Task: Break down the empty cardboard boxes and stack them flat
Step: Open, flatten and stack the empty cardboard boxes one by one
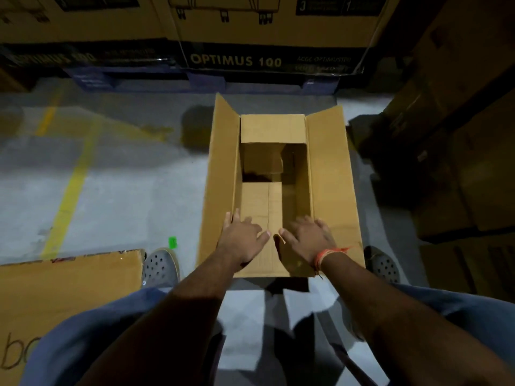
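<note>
An open brown cardboard box (328, 174) stands on the grey floor in front of me, its long side flaps spread outward. The far end flap is folded inward, and a dark gap shows in the middle of the box. My left hand (242, 236) lies flat with spread fingers on the near inner flap at its left side. My right hand (309, 235), with an orange thread on the wrist, lies flat beside it on the same near flap. Neither hand curls around anything.
A flattened cardboard sheet (67, 285) lies on the floor at the lower left. Large printed cartons (237, 29) on a pallet stand behind the box. Dark stacked boxes (459, 162) line the right. My feet in grey clogs (160, 267) flank the box. Yellow floor lines (69, 190) run left.
</note>
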